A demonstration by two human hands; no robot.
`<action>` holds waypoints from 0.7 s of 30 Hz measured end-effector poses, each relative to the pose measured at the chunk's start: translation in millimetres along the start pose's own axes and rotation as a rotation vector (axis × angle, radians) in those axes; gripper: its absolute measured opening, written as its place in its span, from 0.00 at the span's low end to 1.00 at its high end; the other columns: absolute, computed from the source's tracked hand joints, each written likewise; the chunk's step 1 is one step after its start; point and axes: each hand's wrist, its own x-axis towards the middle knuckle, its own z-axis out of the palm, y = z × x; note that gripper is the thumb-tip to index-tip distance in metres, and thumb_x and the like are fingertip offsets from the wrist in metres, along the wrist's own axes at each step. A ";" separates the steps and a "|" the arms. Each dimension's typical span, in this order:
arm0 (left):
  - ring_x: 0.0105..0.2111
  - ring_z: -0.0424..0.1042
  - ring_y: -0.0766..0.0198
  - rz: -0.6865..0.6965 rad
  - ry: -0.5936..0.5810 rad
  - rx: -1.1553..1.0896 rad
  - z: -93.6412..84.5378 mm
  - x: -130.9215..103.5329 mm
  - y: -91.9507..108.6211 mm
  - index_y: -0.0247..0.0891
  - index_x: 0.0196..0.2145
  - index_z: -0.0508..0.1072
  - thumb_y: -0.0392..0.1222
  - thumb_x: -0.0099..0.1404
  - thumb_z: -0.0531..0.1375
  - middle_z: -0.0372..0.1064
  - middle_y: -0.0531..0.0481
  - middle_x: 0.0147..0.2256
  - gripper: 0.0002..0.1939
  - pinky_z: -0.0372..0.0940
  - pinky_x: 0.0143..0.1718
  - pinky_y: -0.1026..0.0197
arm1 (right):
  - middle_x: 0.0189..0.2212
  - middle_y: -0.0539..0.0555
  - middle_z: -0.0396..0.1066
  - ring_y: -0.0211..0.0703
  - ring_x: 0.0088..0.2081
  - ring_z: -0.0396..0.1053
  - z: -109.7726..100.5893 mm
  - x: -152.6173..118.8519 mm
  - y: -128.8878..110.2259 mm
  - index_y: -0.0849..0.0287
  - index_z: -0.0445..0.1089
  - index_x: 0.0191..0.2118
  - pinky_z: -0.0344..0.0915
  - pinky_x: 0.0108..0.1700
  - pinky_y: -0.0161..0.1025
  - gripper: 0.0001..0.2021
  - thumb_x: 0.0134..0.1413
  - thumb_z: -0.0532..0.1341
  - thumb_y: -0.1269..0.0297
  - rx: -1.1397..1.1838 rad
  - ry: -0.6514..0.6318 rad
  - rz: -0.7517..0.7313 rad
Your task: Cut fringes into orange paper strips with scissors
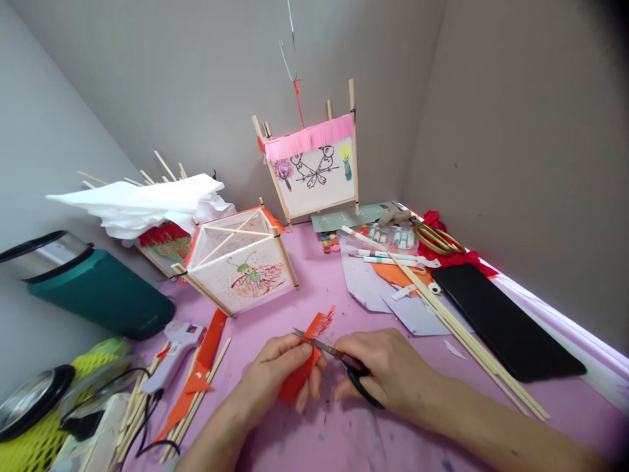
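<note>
A folded strip of orange-red paper [298, 377] is pinched between the thumb and fingers of my left hand [282, 367]. Its far end is cut into a thin fringe. My right hand [386, 364] grips black-handled scissors [358, 379], whose blades point left and lie across the strip just above my left thumb. Beyond my hands stands a paper lantern [255, 278] on a stick frame, with a butterfly-like drawing on its front. A second lantern [317, 177], with pink fringe and two drawn birds, hangs from a red string.
On the left are a teal tumbler [101, 288], a lilac glue gun [174, 354] with its cord, and orange paper scraps [206, 347]. Crumpled white paper [157, 200] lies behind. To the right are wooden sticks [457, 334], a black phone [506, 321], markers [388, 254] and gold-handled scissors [439, 237].
</note>
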 end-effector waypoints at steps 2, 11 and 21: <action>0.13 0.65 0.70 0.006 0.001 0.002 0.1 0.3 0.4 0.31 0.32 0.71 0.46 0.63 0.55 0.72 0.47 0.19 0.13 0.55 0.16 0.70 | 0.22 0.50 0.70 0.37 0.23 0.64 0.4 -0.7 1.4 0.61 0.70 0.34 0.53 0.27 0.32 0.19 0.45 0.65 0.48 0.010 0.015 -0.009; 0.16 0.65 0.72 0.083 0.018 0.116 1.6 1.5 3.5 0.33 0.28 0.68 0.45 0.65 0.54 0.72 0.49 0.23 0.13 0.55 0.19 0.69 | 0.23 0.47 0.69 0.36 0.23 0.62 -1.3 -0.9 1.6 0.59 0.70 0.34 0.51 0.26 0.32 0.18 0.45 0.66 0.49 0.072 0.003 0.046; 0.16 0.64 0.71 0.146 0.149 0.131 1.8 4.5 5.3 0.35 0.28 0.65 0.47 0.64 0.54 0.70 0.51 0.23 0.13 0.55 0.20 0.68 | 0.23 0.44 0.65 0.34 0.23 0.58 -5.4 -0.8 2.2 0.57 0.68 0.34 0.48 0.26 0.31 0.20 0.43 0.65 0.45 0.124 -0.044 0.085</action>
